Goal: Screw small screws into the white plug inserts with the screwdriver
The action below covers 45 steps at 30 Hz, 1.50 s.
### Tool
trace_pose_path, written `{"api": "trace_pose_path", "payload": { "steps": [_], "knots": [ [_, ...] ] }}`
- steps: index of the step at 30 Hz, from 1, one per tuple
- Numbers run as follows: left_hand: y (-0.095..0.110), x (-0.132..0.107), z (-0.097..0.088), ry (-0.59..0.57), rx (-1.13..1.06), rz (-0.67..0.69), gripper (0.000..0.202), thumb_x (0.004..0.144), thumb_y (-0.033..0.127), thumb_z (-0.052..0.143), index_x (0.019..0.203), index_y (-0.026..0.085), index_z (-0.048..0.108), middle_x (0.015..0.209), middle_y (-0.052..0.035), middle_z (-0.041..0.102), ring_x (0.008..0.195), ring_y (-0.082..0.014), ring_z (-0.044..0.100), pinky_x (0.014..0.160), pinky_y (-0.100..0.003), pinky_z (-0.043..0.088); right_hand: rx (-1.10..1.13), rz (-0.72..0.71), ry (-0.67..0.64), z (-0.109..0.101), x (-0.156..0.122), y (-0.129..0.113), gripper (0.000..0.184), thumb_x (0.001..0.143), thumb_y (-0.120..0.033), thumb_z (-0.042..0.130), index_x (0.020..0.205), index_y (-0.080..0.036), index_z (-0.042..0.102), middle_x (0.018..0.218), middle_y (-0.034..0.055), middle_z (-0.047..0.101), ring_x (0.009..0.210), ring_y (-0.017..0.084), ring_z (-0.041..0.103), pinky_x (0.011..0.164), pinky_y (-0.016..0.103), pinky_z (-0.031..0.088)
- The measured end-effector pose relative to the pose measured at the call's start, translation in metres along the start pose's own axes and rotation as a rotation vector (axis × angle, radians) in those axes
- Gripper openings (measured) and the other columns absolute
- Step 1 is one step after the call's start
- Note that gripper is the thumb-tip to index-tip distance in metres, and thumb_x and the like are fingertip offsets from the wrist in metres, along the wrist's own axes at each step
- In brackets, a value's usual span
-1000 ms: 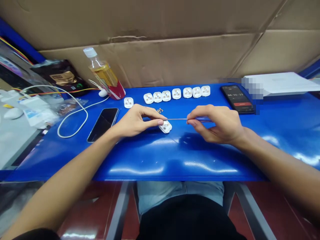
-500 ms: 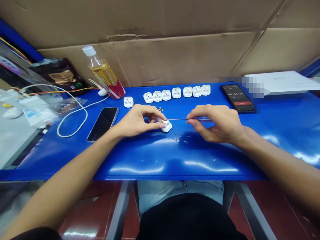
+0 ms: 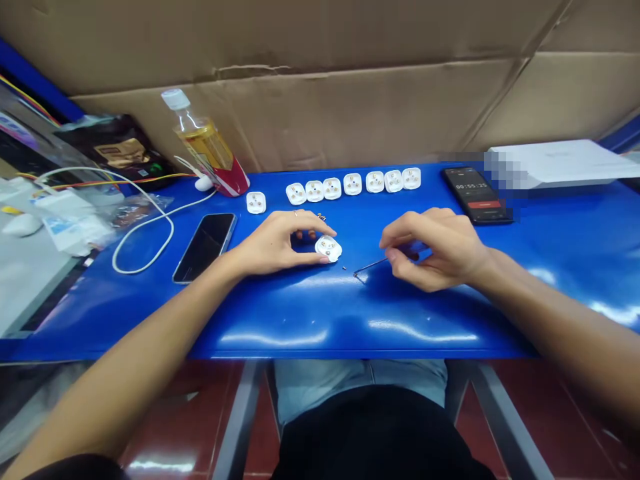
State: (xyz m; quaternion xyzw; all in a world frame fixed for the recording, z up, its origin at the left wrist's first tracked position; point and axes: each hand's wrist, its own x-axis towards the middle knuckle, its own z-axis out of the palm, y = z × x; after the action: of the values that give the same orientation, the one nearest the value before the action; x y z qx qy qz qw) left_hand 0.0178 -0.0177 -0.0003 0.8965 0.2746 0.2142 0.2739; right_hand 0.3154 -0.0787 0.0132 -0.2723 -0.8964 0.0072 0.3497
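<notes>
Between its thumb and fingers, my left hand (image 3: 285, 241) grips a white plug housing (image 3: 329, 249) with metal parts inside, low over the blue table. My right hand (image 3: 433, 250) is closed around a screwdriver (image 3: 373, 266), its handle mostly hidden in the palm. The thin shaft slants down to the left, its tip at a tiny screw on the tabletop. Another small screw (image 3: 344, 268) lies between that tip and the housing. Just behind my left fingers is a little heap of small brass-coloured pieces (image 3: 322, 217).
A row of several similar white housings (image 3: 353, 184) runs along the back of the table (image 3: 320, 313), one (image 3: 257, 203) set apart at left. A drink bottle (image 3: 213, 150), a dark phone (image 3: 206, 247) and a white cable (image 3: 145, 270) are at left. A timer phone (image 3: 475, 195) and white box (image 3: 560, 163) stand right.
The screwdriver tip has left the housing and swung down to the screws on the table. My right hand has tilted with it. The housing now faces up more, still in my left hand.
</notes>
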Motion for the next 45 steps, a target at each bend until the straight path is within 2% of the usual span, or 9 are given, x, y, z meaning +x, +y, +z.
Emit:
{"api": "trace_pose_path", "payload": {
  "steps": [7,13,17,27,34,37,40,43,45],
  "knots": [
    [0.002,0.0,0.002,0.012,0.023,0.01,0.045,0.087,0.051,0.084,0.121,0.022,0.079,0.116,-0.0081,0.077,0.095,-0.0201,0.07,0.083,-0.03,0.053,-0.026,0.03,0.004,-0.001,0.0,0.0,0.018,0.08,-0.014,0.058,0.093,-0.027,0.062,0.065,-0.0078,0.073,0.049,0.013,0.066,0.049,0.025,0.048],
    [0.003,0.001,0.004,0.076,0.063,0.053,0.054,0.081,0.052,0.089,0.126,0.024,0.078,0.121,-0.0095,0.075,0.114,-0.0261,0.068,0.101,-0.039,0.052,-0.057,0.018,0.182,0.001,0.001,-0.001,0.014,0.085,-0.013,0.062,0.093,-0.025,0.064,0.075,-0.0041,0.077,0.056,0.013,0.071,0.054,0.024,0.053],
    [0.005,0.001,0.004,0.137,-0.011,0.114,0.037,0.088,0.044,0.085,0.118,0.023,0.081,0.114,-0.0086,0.079,0.109,-0.0235,0.071,0.102,-0.039,0.051,-0.111,0.027,0.259,0.005,0.0,-0.003,0.013,0.088,-0.015,0.064,0.098,-0.024,0.064,0.077,-0.005,0.076,0.058,0.012,0.072,0.054,0.024,0.052],
    [0.007,0.001,0.008,0.151,-0.1,0.179,0.017,0.094,0.035,0.079,0.106,0.025,0.085,0.099,-0.0079,0.082,0.096,-0.0212,0.073,0.095,-0.038,0.055,-0.124,0.084,0.206,0.004,0.0,-0.008,0.024,0.089,-0.013,0.067,0.104,-0.031,0.063,0.082,-0.0039,0.079,0.064,0.018,0.076,0.057,0.032,0.059],
    [0.008,0.001,0.008,0.174,-0.088,0.185,0.016,0.097,0.034,0.075,0.104,0.025,0.085,0.099,-0.0078,0.082,0.095,-0.0215,0.074,0.094,-0.039,0.055,-0.133,0.068,0.214,0.004,-0.001,-0.007,0.023,0.09,-0.013,0.069,0.104,-0.031,0.064,0.083,-0.0046,0.079,0.064,0.017,0.075,0.059,0.03,0.059],
    [0.007,0.001,0.009,0.218,0.002,0.231,0.013,0.097,0.032,0.075,0.102,0.024,0.084,0.096,-0.0068,0.082,0.091,-0.0207,0.072,0.093,-0.039,0.053,-0.13,0.049,0.213,0.006,0.002,-0.006,0.017,0.091,-0.016,0.069,0.103,-0.028,0.065,0.083,-0.0044,0.079,0.064,0.016,0.076,0.06,0.027,0.06],
    [0.007,0.002,0.01,0.282,0.193,0.261,0.011,0.096,0.032,0.076,0.097,0.025,0.084,0.092,-0.0054,0.08,0.09,-0.0212,0.069,0.089,-0.04,0.051,-0.091,0.057,0.196,0.007,0.005,-0.005,0.014,0.093,-0.018,0.068,0.106,-0.024,0.064,0.086,-0.0028,0.079,0.068,0.015,0.078,0.061,0.025,0.06],
    [0.007,0.001,0.01,0.273,0.338,0.295,0.01,0.098,0.031,0.074,0.1,0.027,0.083,0.093,-0.0049,0.079,0.094,-0.0222,0.067,0.086,-0.04,0.049,-0.082,0.064,0.144,0.006,0.006,-0.005,0.016,0.094,-0.017,0.067,0.11,-0.022,0.064,0.09,-0.0005,0.081,0.073,0.016,0.078,0.063,0.024,0.06],
    [0.008,0.001,0.011,0.238,0.391,0.327,0.012,0.1,0.029,0.071,0.103,0.026,0.082,0.096,-0.0052,0.08,0.096,-0.0227,0.066,0.087,-0.041,0.048,-0.099,0.034,0.054,0.004,0.006,-0.006,0.015,0.095,-0.017,0.064,0.109,-0.023,0.066,0.091,0.0005,0.08,0.073,0.017,0.077,0.066,0.026,0.059]
  ]
}}
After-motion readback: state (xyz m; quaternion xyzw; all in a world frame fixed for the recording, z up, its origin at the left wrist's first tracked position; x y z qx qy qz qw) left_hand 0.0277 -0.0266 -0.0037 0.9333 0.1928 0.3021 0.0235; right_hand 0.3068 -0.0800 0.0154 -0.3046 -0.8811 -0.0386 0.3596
